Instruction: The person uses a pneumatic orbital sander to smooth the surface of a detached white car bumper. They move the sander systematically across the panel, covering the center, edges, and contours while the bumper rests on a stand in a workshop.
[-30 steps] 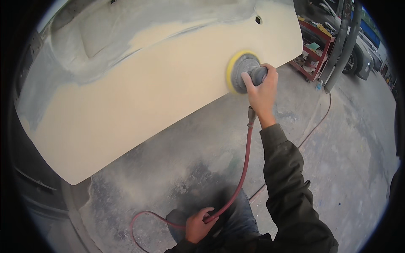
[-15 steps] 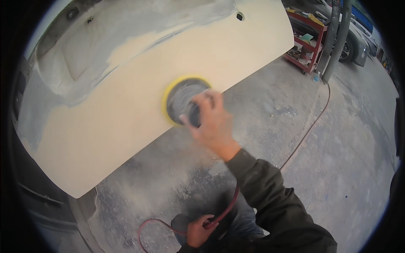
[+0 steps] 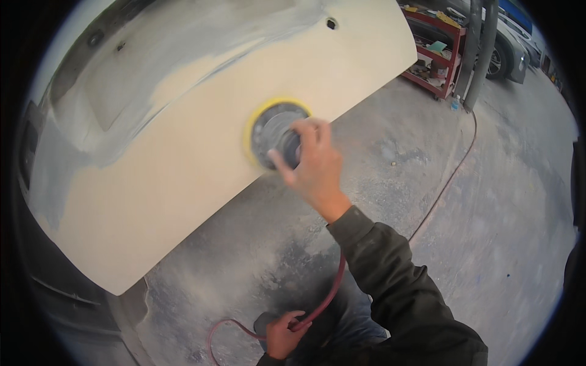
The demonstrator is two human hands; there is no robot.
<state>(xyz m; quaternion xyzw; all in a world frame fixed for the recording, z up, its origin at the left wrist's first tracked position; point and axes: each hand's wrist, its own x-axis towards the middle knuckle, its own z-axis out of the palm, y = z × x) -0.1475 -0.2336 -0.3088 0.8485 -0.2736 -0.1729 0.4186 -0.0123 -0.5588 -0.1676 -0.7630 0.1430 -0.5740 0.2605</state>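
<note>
A car body panel (image 3: 183, 171) fills the upper left, cream with grey patches and a small hole. My right hand (image 3: 314, 165) is closed round a round sander (image 3: 271, 131) with a grey body and yellow rim, which sits on the cream surface near the panel's lower edge, slightly blurred. A red hose (image 3: 331, 290) runs from under my right sleeve down past my lap. My left hand (image 3: 285, 334) grips that hose low in the view.
A grey dusty floor (image 3: 488, 201) carries a long hose to the right. A red shelved cart (image 3: 445, 36) with assorted items, two grey posts (image 3: 485, 43), a small bottle (image 3: 455, 104) and a parked car (image 3: 511, 67) stand at upper right.
The sander and my right hand moved left and down along the panel, then slightly back up and right. My left hand stays on the hose. The view has shifted a little.
</note>
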